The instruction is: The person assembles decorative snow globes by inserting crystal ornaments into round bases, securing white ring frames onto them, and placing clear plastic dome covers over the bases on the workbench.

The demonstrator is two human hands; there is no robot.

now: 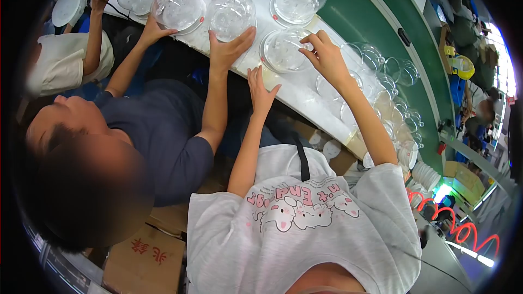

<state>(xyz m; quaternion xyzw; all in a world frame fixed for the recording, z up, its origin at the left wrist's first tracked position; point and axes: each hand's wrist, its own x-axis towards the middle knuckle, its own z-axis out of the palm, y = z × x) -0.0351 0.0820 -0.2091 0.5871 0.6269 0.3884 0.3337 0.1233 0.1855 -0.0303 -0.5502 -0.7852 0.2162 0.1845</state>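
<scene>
On the white tabletop in front of me lies a round clear dish-like piece with a red sticker at its rim (284, 51). My right hand (327, 57) is over its right side, fingers bent and pinched together. Whatever sits between those fingertips, if anything, is too small to make out. At the table's near edge my left hand (261, 91) is open, its fingers apart, just below the dish and holding nothing. Farther back stands a clear dome (298, 1) on a round base.
A co-worker in a dark shirt (158, 136) sits to my left, hands at two clear domes (231, 16). Several clear round covers (370, 57) crowd the table on my right. Behind runs a green conveyor belt (348, 22). A cardboard box (143, 258) stands at lower left.
</scene>
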